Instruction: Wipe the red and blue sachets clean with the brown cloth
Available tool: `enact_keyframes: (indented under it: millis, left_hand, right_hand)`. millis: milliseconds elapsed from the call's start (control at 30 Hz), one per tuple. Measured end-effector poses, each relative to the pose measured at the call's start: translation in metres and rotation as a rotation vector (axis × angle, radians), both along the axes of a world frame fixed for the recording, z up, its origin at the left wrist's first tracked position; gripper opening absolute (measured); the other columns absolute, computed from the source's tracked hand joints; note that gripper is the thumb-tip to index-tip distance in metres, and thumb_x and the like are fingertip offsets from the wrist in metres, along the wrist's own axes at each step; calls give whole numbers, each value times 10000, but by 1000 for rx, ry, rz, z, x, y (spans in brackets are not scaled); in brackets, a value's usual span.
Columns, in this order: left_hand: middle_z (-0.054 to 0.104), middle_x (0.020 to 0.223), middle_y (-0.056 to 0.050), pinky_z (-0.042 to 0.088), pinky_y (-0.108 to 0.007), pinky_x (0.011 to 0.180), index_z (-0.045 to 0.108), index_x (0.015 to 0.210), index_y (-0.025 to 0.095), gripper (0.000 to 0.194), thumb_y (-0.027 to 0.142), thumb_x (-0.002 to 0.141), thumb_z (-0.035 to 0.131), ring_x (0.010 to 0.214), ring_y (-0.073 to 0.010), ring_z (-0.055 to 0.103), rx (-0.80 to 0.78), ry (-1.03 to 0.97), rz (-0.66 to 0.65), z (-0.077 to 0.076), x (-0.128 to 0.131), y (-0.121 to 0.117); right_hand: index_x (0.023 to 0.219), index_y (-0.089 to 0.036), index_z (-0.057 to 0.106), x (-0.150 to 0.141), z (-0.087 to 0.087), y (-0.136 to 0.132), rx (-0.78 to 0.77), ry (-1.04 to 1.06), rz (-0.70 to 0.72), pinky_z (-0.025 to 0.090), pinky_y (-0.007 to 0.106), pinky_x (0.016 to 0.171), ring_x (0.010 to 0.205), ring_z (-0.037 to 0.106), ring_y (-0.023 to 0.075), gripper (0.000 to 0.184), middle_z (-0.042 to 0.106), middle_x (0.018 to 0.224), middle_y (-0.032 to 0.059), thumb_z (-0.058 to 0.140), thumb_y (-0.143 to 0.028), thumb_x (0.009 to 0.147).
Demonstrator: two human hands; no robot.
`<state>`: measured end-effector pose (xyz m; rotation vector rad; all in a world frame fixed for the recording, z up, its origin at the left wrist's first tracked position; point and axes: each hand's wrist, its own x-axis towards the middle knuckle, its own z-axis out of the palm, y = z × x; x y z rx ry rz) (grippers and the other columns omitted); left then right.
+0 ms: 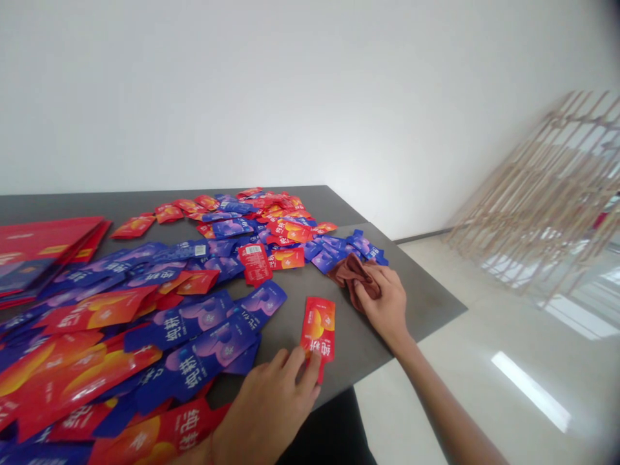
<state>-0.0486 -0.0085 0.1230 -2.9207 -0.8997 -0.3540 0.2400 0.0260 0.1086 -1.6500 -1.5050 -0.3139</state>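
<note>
My left hand rests near the table's front edge, its fingertips pinching the lower end of a small red packet that lies flat on the grey table. My right hand is farther right, fingers curled around a crumpled brown cloth pressed on the tabletop. The cloth touches a cluster of small blue packets.
Many red and blue packets cover the table's left and middle, larger ones nearest me, with a red stack at far left. A white wall stands behind. A wooden slatted rack leans at right over a glossy floor.
</note>
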Motion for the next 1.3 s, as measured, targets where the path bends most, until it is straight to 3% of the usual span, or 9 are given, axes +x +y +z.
enact_keyframes:
  millis: [133, 333, 433, 600, 833, 1300]
  left_hand:
    - [667, 982, 7, 433, -268, 510, 649, 1041, 234, 141, 194, 928, 722, 818, -194, 687, 44, -32, -34, -2, -3, -3]
    - [662, 881, 8, 513, -315, 535, 559, 986, 232, 175, 117, 889, 649, 738, -233, 688, 110, 46, -67, -6, -9, -13]
    - [642, 774, 18, 529, -316, 539, 519, 938, 229, 204, 78, 843, 618, 627, -223, 665, 69, 157, -104, -11, -14, -21]
    - [658, 784, -5, 553, -317, 566, 503, 959, 218, 247, 4, 839, 534, 616, -227, 687, -4, 294, -70, -13, -13, -27]
    - [705, 884, -83, 636, -447, 609, 546, 1021, 198, 303, -25, 872, 405, 725, -311, 743, -232, 506, -82, 5, -2, -22]
    - [681, 817, -57, 617, -401, 578, 487, 947, 219, 313, -54, 809, 423, 646, -281, 718, -133, 460, -120, -2, -4, -22]
  right_hand:
    - [1200, -243, 740, 1, -1, 0, 0, -9, -2, 521, 460, 979, 1126, 638, 293, 303, 731, 1192, 87, 659, -353, 929]
    - [1205, -242, 739, 0, 1, 0, -4, 5, -1, 523, 458, 980, 1113, 640, 291, 305, 732, 1185, 87, 658, -354, 933]
    - [1205, -240, 740, 0, 1, 0, -7, 2, -1, 521, 456, 984, 1113, 640, 290, 303, 733, 1184, 86, 656, -357, 939]
    - [1195, -234, 739, 0, 0, 0, 13, -14, 2, 518, 451, 984, 1123, 641, 287, 293, 733, 1200, 83, 665, -345, 934]
    - [1177, -231, 742, 1, -2, 1, 23, -15, 5, 521, 454, 973, 1119, 640, 294, 282, 733, 1183, 84, 672, -341, 926]
    - [1193, -228, 744, 0, 0, 0, 17, -26, 1, 518, 456, 964, 1112, 642, 294, 298, 736, 1185, 85, 666, -348, 932]
